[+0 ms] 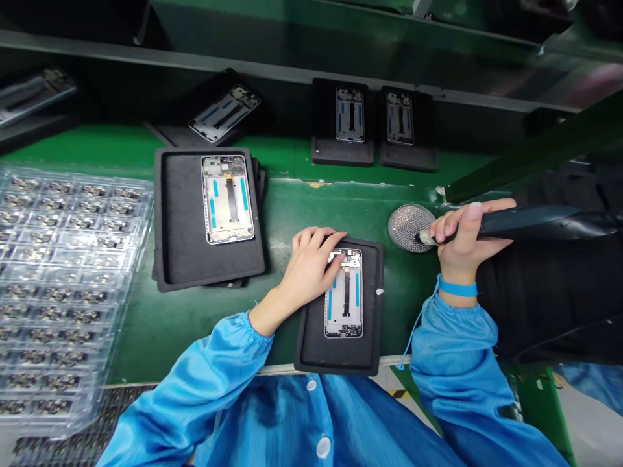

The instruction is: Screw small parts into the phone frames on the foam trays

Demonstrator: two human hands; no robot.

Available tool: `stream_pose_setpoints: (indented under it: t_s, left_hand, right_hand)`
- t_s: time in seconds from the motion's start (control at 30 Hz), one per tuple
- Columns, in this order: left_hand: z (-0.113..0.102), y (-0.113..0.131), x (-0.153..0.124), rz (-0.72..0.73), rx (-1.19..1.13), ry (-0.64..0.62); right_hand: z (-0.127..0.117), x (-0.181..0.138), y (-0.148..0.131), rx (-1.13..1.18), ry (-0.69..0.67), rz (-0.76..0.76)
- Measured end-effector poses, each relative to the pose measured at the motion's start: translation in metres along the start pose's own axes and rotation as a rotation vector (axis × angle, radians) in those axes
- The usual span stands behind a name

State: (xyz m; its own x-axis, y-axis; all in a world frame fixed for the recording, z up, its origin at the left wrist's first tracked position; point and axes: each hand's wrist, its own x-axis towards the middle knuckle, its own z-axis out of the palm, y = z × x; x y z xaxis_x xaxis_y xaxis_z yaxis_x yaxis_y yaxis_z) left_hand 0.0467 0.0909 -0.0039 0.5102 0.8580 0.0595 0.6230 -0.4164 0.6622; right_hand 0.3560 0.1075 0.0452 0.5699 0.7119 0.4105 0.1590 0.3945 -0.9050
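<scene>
My left hand (315,263) lies over the top left of a black foam tray (311,337), fingers stretched out and thumb on the upper end of an opened phone (344,301). The phone shows a silver frame, a black flex cable and blue strips. My right hand (464,237) is wrapped round a dark electric screwdriver (525,222), held nearly level. Its pale tip points left and meets a round metal dish (407,228) with a dotted surface. From this angle, I cannot tell whether a screw is on the tip. A blue wrist strap (457,287) circles my right wrist.
To the left, another opened phone (228,201) lies on stacked foam trays (178,227). Clear plastic trays (68,259) of small parts cover the far left. More phones (350,115) on black trays line the back shelf. A green post (535,146) slants at right.
</scene>
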Motion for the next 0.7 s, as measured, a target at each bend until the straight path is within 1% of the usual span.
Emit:
stream_pose_setpoints:
  t_s: [0.23,0.33,0.43,0.5,0.57,0.63,0.7]
  left_hand:
    - [-0.001,0.004,0.002,-0.006,-0.021,-0.011]
    - [-0.003,0.003,0.002,-0.019,-0.067,-0.011]
    - [-0.010,0.000,0.004,-0.053,-0.150,-0.014]
    - [-0.016,-0.004,0.006,-0.065,-0.199,-0.026]
    - [-0.022,-0.006,0.007,-0.061,-0.227,-0.051]
    - [-0.025,-0.007,0.009,-0.059,-0.235,-0.076]
    - [-0.027,-0.006,0.009,-0.068,-0.233,-0.080]
  right_hand:
    - [-0.002,-0.001,0.002,0.005,-0.019,-0.040]
    - [-0.003,0.002,0.004,-0.001,-0.015,-0.024]
    - [0.001,0.003,-0.005,0.006,-0.017,-0.054]
    - [0.011,-0.001,-0.019,0.043,-0.022,-0.104]
    - [0.029,-0.009,-0.035,0.104,-0.043,-0.137]
    - [0.052,-0.022,-0.047,0.181,-0.115,-0.130]
    - [0.075,-0.037,-0.053,0.255,-0.219,-0.100]
